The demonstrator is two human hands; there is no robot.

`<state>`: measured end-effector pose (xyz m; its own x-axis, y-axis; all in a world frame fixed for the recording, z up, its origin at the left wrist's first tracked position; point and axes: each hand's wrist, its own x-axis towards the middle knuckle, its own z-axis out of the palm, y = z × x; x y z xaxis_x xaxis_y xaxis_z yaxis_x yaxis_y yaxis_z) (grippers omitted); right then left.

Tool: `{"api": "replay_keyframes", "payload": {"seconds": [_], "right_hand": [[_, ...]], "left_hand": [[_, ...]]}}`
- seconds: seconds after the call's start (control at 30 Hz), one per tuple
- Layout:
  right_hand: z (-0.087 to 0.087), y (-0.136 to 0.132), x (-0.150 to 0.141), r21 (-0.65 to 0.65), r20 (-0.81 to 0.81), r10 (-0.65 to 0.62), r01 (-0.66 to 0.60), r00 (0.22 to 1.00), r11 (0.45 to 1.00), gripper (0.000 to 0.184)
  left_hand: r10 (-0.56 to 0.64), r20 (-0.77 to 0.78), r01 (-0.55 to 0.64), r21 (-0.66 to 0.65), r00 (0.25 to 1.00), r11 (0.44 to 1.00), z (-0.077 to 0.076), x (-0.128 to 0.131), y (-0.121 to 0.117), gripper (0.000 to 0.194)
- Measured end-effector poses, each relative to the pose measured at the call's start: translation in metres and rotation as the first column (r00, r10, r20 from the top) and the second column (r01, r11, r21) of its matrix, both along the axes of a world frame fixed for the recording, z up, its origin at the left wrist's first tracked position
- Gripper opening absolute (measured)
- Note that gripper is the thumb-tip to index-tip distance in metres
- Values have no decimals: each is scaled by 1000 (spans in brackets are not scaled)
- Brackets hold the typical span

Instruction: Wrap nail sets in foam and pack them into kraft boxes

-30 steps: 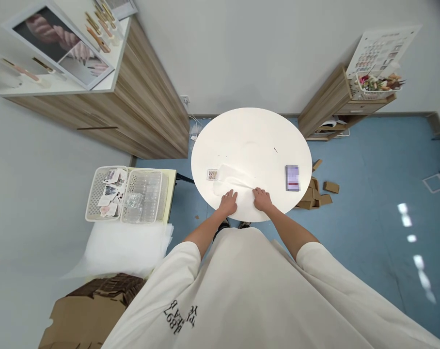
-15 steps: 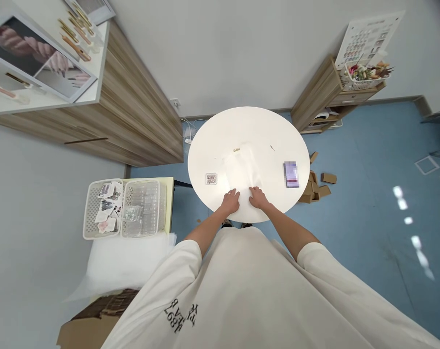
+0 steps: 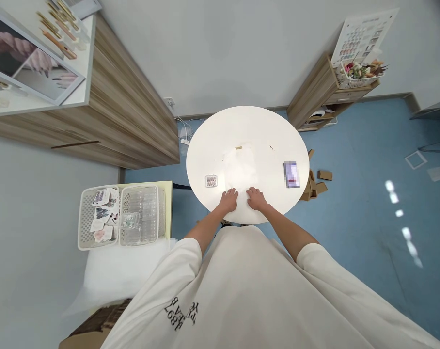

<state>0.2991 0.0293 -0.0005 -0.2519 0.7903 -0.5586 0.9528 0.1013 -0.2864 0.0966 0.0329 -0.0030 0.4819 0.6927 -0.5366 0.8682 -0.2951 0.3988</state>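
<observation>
A thin whitish sheet (image 3: pixel 241 168), perhaps plastic film or foam, lies flat on the round white table (image 3: pixel 285 133). At its near left corner rests my left hand (image 3: pixel 228 200), fingers stretched forward and slightly apart. My right hand (image 3: pixel 256 198) lies on the near right corner with its fingers spread. Just beyond the far edge of the sheet is a small gold-coloured piece (image 3: pixel 238 148). Left of the sheet sits a small clear case of press-on nails (image 3: pixel 211 181). A purple box (image 3: pixel 291 174), blurred out, is on the right side.
A thin dark tool (image 3: pixel 272 148) lies at the table's far right. To the left, white baskets (image 3: pixel 81 220) hold cards and clear cases beside a stack of white sheets (image 3: pixel 123 266). Cardboard pieces (image 3: pixel 316 186) lie on the floor at right. A wooden cabinet (image 3: pixel 136 111) stands far left.
The sheet now lies flatter and squarer on the table. My hands have shifted very slightly, with the fingers spread more. The view has tilted a little.
</observation>
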Motion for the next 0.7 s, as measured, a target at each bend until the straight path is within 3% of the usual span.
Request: {"api": "replay_keyframes", "payload": {"seconds": [0.17, 0.4, 0.53, 0.7], "right_hand": [[3, 5, -4, -14, 17, -7, 7, 1000, 1000, 48], [14, 6, -16, 45, 13, -39, 39, 999, 998, 49], [17, 2, -25, 47, 23, -66, 65, 998, 997, 49], [18, -8, -32, 48, 30, -123, 122, 992, 991, 50]], "left_hand": [[36, 50, -38, 36, 998, 999, 5, -19, 12, 59], [257, 18, -254, 233, 966, 939, 12, -85, 47, 58], [260, -2, -253, 232, 966, 939, 12, -112, 58, 55], [205, -6, -198, 238, 979, 951, 8, -125, 66, 50]]}}
